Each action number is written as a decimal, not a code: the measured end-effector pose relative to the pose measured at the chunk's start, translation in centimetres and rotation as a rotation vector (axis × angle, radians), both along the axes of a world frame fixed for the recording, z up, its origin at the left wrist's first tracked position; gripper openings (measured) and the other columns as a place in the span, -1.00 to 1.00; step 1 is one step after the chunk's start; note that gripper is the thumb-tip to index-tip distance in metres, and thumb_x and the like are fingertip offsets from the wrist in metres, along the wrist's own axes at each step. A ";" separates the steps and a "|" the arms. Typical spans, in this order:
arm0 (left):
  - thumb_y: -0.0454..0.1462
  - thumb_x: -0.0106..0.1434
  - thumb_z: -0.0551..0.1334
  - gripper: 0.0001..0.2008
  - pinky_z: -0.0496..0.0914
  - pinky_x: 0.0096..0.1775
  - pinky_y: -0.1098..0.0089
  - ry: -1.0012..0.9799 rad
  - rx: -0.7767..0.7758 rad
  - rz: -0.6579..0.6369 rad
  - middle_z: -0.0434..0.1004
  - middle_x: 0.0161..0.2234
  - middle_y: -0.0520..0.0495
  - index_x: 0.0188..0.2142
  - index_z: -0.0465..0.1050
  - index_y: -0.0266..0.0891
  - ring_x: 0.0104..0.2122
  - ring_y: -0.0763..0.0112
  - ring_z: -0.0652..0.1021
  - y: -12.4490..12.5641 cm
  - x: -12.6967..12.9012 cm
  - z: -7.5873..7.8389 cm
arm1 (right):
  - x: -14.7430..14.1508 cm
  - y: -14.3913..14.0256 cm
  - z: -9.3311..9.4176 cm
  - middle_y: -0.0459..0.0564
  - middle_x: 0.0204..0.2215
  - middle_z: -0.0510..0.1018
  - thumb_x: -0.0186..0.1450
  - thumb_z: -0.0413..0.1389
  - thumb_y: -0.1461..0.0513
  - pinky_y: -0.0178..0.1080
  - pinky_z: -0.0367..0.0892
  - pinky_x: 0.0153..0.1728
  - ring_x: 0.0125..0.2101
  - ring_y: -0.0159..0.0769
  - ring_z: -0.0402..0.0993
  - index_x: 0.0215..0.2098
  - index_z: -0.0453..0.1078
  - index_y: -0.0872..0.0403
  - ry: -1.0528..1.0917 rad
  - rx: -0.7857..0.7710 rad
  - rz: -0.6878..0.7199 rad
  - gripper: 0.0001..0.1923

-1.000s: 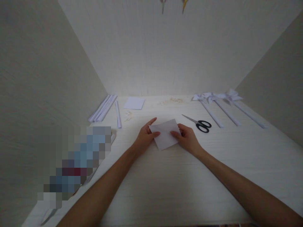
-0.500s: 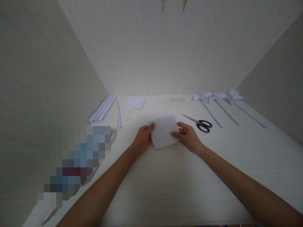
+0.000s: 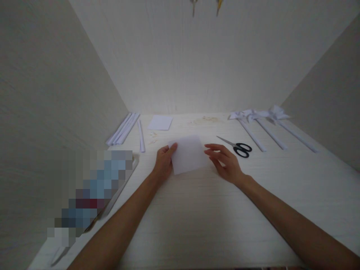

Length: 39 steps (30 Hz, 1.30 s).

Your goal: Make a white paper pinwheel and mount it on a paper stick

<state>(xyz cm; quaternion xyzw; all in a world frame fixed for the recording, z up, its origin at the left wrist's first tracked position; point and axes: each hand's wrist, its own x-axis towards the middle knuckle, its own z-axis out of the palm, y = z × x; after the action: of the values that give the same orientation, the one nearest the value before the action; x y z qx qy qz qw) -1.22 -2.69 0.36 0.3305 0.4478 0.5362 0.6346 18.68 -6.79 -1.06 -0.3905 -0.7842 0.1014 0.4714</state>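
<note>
A: Here's the sheet (image 3: 188, 155), right at the hub of our clock, and the left hand (image 3: 164, 161) has it, thumb on top, pinching the nine o'clock edge

B: And the right hand (image 3: 229, 167)?

A: Over at three! Fingers loosely spread, tips just beside the sheet's edge; touching or not, I can't tell

B: Room to work, then: below the sheet a broad stretch of table (image 3: 194, 221) runs down to its front edge at six

A: Tighter on the right, though! Scissors (image 3: 235, 145) lie just beyond that hand, also towards three, black handles, blades pointing to ten

B: At half past two, three sticks (image 3: 271, 134) with folded paper tops, those tops near the back wall (image 3: 191, 71)

A: Swing round to half past ten: a flat white square (image 3: 160, 122), then a lone roll (image 3: 141, 137) and a bundle of rolls (image 3: 123, 129) near ten, the bundle beside the left wall (image 3: 56, 93)

B: Any lettering to call?

A: A pixelated thing (image 3: 101, 187) at eight, blue and dark red patches, far too blurred to read
</note>
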 end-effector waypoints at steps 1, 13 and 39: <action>-0.20 -0.12 0.31 -0.76 0.42 -0.39 0.33 0.005 -0.005 -0.012 0.48 -0.59 -0.07 -0.54 0.38 -0.36 -0.53 0.37 0.50 0.0 0.0 0.0 | 0.1 0.0 -0.1 0.02 -0.05 0.37 0.23 -0.09 0.32 -0.19 0.35 -0.24 -0.15 -0.30 0.37 -0.10 0.32 -0.06 -0.116 0.086 -0.022 -0.69; -0.13 -0.08 0.25 -0.72 0.16 -0.63 0.49 0.317 0.153 -0.179 0.28 -0.70 0.07 -0.66 0.30 -0.30 -0.70 0.56 0.27 -0.7 0.2 -0.5 | -0.6 -0.1 1.1 -0.16 -0.16 0.50 0.29 -0.11 0.34 -0.02 -0.07 0.08 -0.12 -0.38 0.35 -0.16 0.33 -0.04 -0.657 0.393 0.164 -0.74; -0.18 0.09 0.04 -0.69 0.06 -0.62 0.54 0.737 0.477 -0.654 0.12 -0.69 0.11 -0.66 0.28 -0.33 -0.65 0.60 0.18 -2.1 1.0 -0.2 | -2.2 -0.3 0.8 -0.05 -0.48 0.39 0.09 0.15 0.21 -0.31 0.25 -0.43 -0.46 -0.40 0.33 -0.58 0.31 0.11 0.075 -0.278 0.108 -0.84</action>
<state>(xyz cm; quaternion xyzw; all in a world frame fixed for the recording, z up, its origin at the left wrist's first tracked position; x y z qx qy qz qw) -0.22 -4.80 0.14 0.7532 0.3803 0.2462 0.4768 16.48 -7.13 -0.27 -0.4051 -0.7644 0.2485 0.4356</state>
